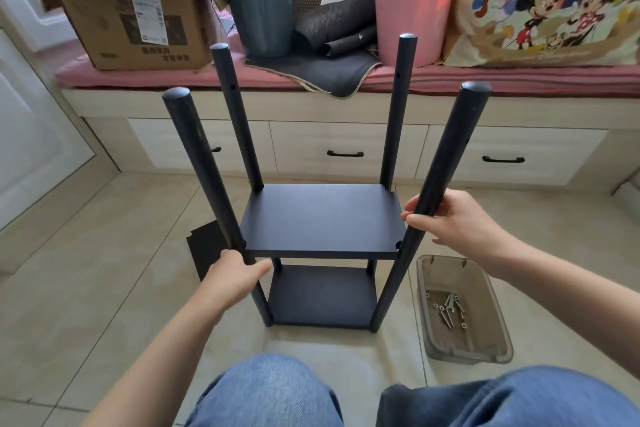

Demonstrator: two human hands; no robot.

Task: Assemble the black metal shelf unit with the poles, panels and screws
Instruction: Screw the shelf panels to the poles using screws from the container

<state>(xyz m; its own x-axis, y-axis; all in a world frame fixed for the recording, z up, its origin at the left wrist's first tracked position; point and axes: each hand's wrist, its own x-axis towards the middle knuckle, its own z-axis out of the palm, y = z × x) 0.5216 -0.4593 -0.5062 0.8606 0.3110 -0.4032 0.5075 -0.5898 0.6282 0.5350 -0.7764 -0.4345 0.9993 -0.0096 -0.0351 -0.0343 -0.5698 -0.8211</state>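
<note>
**Shelf unit standing on the floor, both hands on the front poles**

The black metal shelf unit [322, 253] stands upright on the beige tiled floor [104, 253], right in front of the person's knees. Two flat black panels are on it: an upper panel [322, 215] and a lower panel [322, 295] near the floor. Four round black poles stick up well above the upper panel, and the two back poles show small screw holes near the top.

The left hand [235, 274] grips the front left pole [204, 170] just below the upper panel's corner, fingers curled round it. The right hand [453, 218] holds the front right pole [440, 177] just above the upper panel, fingers wrapped round it with the tips showing on the left side.

To the right of the unit, a translucent grey plastic tray [464, 308] sits on the floor with silver screws [448, 310] and a few washers loose inside. A loose flat black panel [204, 250] lies on the floor behind the left pole.

Further back is a window bench with a pink cushion [450, 80], carrying a cardboard box [128, 10], a grey bucket [259, 7], a pink bucket [412, 7] and a cartoon-print bag [554, 3].
</note>
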